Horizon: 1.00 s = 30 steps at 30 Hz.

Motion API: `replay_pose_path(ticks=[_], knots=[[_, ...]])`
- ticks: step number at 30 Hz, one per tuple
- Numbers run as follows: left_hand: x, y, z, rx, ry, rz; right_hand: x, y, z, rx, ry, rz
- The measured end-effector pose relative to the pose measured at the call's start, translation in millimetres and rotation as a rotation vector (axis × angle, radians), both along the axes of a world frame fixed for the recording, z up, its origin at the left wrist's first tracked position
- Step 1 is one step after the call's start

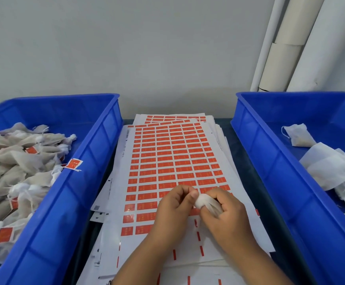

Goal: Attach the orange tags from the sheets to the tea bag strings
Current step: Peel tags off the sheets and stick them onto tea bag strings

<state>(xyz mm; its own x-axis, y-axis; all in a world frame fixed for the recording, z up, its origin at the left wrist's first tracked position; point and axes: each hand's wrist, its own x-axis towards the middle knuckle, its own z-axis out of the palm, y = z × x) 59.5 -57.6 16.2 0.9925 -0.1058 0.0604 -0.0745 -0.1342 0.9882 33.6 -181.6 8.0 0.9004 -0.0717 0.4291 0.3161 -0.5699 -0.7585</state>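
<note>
Between two blue bins, a stack of white sheets (167,153) lies on a dark table top (247,165), the top sheet covered in rows of orange tags (168,159); the near rows are peeled, leaving only thin orange strips on the backing. Over the near part of that sheet both hands meet. Right hand (227,214) curls its fingers round a white tea bag (205,202), gripping it with the bunched top pointing left. Left hand (172,208) pinches at that bunched end with thumb and fingertips (the string itself is too fine to make out, so what exactly is pinched cannot be told). Left bin (81,182) holds a heap of tea bags (13,167), filled and tied, several carrying orange tags; one tagged string hangs over the bin's right rim. Right bin (270,157) holds a smaller lot of white bags (330,167), no orange visible on them, one lying apart toward the far side. Far right, pale rolls (287,48) lean against the grey wall (126,48).
</note>
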Motion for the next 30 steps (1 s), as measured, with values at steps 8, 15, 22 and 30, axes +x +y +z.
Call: replay_pose_path(ticks=[8, 15, 22, 30], knots=[[5.1, 3.5, -3.7, -0.054, 0.072, 0.003, 1.3, -2.0, 2.1, 0.063, -0.001, 0.044], [6.3, 0.0, -7.1, 0.039, 0.051, 0.001, 1.7, -6.3, 1.0, 0.137, 0.078, 0.027], [7.0, 2.8, -7.4, 0.046, 0.066, -0.033, 2.0, -6.6, 3.8, 0.212, 0.140, 0.080], [4.2, 1.4, -4.2, 0.034, 0.052, -0.053, 2.6, -9.3, 3.1, 0.232, 0.226, 0.031]])
